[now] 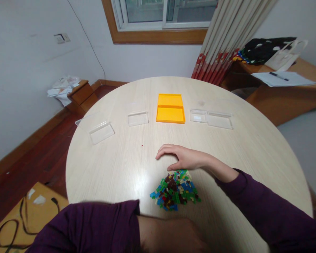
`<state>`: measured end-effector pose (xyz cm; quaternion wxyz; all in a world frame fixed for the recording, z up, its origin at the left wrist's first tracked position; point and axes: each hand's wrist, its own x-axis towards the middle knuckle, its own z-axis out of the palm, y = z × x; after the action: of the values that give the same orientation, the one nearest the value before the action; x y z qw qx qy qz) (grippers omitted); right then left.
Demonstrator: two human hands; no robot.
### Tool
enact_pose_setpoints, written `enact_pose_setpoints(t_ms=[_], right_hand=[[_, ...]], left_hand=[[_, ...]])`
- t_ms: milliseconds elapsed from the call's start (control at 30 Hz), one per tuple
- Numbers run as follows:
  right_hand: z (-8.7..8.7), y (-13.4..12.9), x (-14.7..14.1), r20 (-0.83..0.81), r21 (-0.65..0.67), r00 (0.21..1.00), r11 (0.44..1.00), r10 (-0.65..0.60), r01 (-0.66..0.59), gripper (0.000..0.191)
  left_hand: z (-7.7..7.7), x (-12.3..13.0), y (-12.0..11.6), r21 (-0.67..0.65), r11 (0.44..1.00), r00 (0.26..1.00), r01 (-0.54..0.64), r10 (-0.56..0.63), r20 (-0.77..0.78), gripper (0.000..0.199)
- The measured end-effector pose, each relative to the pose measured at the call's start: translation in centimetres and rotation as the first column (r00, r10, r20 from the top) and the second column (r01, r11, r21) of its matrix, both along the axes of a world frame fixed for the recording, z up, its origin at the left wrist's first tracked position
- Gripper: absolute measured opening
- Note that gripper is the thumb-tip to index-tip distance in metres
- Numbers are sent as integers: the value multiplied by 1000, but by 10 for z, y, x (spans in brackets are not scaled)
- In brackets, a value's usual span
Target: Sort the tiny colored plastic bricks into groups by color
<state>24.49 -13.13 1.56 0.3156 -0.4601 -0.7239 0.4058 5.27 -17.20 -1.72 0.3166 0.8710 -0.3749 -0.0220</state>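
Note:
Multicoloured small toy building bricks [175,189], in green, blue, brown and cream, lie in a loose heap on the round table. Just beyond the heap hovers my right hand [180,157], palm side toward the left. Its thumb and fingers are curved and apart, with nothing seen between them. My left hand [174,230] is low at the bottom edge, on the near side of the bricks. It is in shadow and partly cut off, so its fingers do not show. A tiny red piece [142,145] lies alone, left of my right hand.
An open yellow case [170,114] stands at the table's far middle. Clear plastic boxes flank it: two on the left [102,133] [138,118] and an open one on the right [220,120]. Behind are a window and a curtain [213,42]. A wooden desk [287,98] adjoins the right.

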Motion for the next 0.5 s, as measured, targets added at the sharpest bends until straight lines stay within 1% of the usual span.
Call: enact_pose_setpoints(t_ms=[33, 100, 167, 200, 267, 333, 367, 433, 500], right_hand=[[-4, 1, -2, -13, 2, 999, 999, -51, 51, 38], [-12, 6, -8, -35, 12, 979, 979, -203, 203, 30], [-20, 13, -15, -35, 41, 929, 928, -368, 369, 18], [-23, 16, -17, -31, 58, 903, 901, -428, 429, 12], [-27, 20, -20, -42, 69, 868, 866, -494, 496, 6], [-26, 20, -19, -85, 38, 862, 863, -500, 504, 8], [-25, 18, -16, -105, 17, 874, 878, -475, 479, 11], [-18, 11, -9, -108, -9, 924, 930, -367, 368, 21], [-10, 4, -3, -57, -23, 977, 979, -206, 205, 38]], left_hand=[[-1, 1, 0, -16, 1000, 1000, -2, 2, 4, 45], [-1, 2, -1, -37, 999, 1000, 6, -6, -10, 43], [0, 3, -2, -13, 1000, 998, 24, -24, -50, 42], [1, 3, -3, 16, 1000, 997, 21, -20, -75, 41], [2, 4, -3, 71, 997, 994, 6, 2, -111, 41], [3, 4, -3, 86, 996, 994, 5, 4, -113, 41], [3, 3, -2, 78, 997, 995, 12, -4, -101, 40], [2, 1, -1, 53, 998, 999, 21, -19, -50, 40], [0, -2, 0, 70, 998, 1000, -1, 0, 21, 39]])
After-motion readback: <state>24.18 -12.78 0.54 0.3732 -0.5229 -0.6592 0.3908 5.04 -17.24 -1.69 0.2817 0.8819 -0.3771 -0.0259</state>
